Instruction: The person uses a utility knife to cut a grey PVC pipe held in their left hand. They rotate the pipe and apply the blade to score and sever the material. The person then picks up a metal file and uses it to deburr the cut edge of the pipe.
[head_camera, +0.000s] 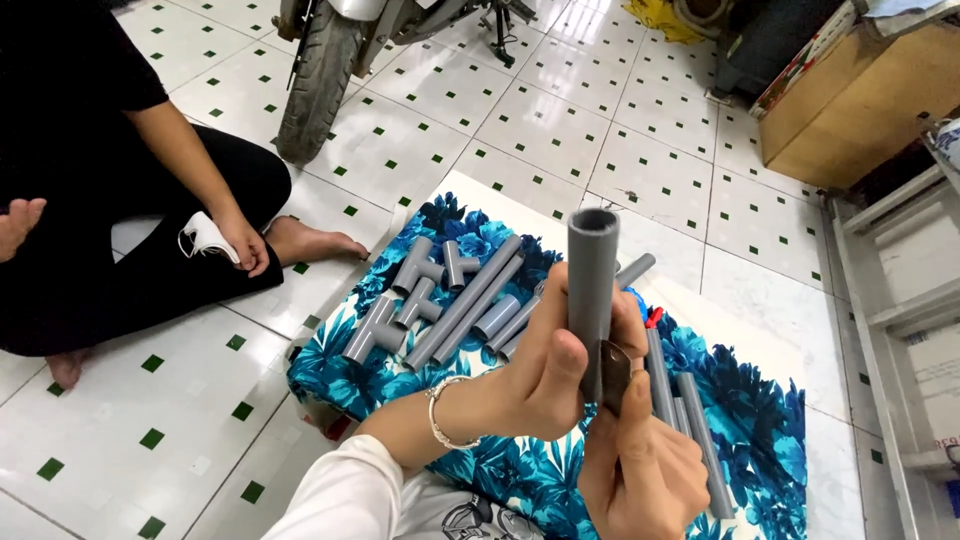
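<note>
Two hands met on one upright grey pipe (591, 290) above the blue floral cloth (760, 400): left hand (545, 375) fingers closed around its middle, right hand (640, 465) fingers pinching a dark scrap (613, 375) against its lower end. Loose pipes and tee fittings (385, 325) lay towards the cloth's far left corner.

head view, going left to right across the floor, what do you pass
Seated person in black → white face mask → motorcycle tyre → grey tee fittings → left hand gripping the upright grey pipe → wooden box → metal ladder
</note>
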